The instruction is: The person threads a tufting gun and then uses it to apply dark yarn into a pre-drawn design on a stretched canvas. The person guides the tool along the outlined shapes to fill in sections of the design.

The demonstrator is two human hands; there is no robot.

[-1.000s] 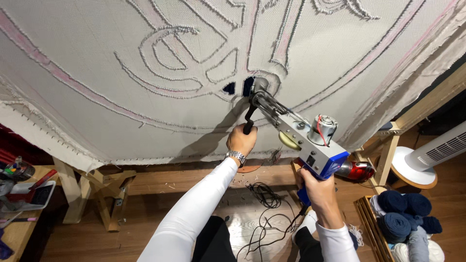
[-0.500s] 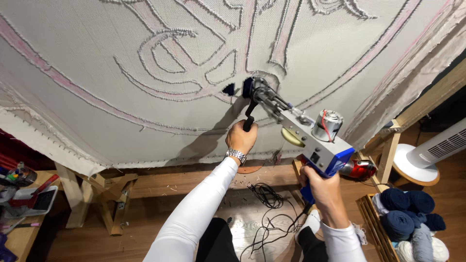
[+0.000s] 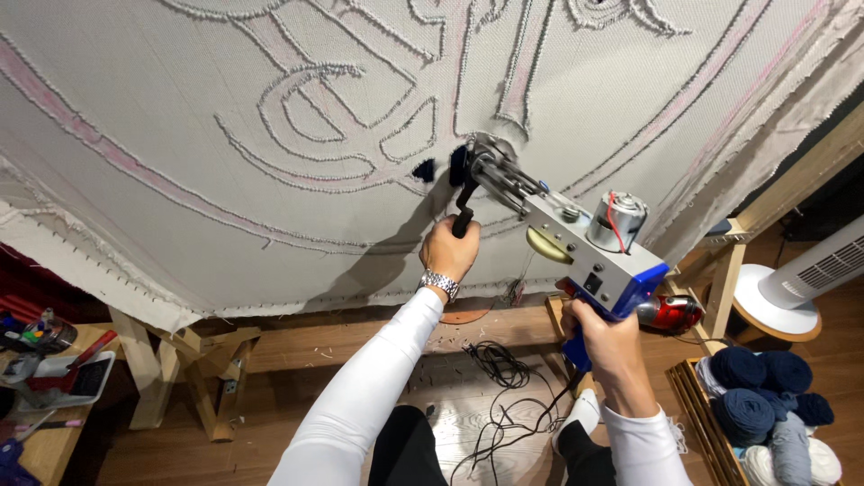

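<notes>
Seen from the head camera, a tufting gun [image 3: 576, 243] presses its needle end against the stretched grey backing cloth [image 3: 180, 162], beside a small patch of dark blue pile [image 3: 425, 169]. The left hand [image 3: 449, 250] clasps the black front handle; the right hand [image 3: 605, 340] grips the blue rear grip. Mid-fill; the next pass likely demands steady pressure along the outlined shape.
</notes>
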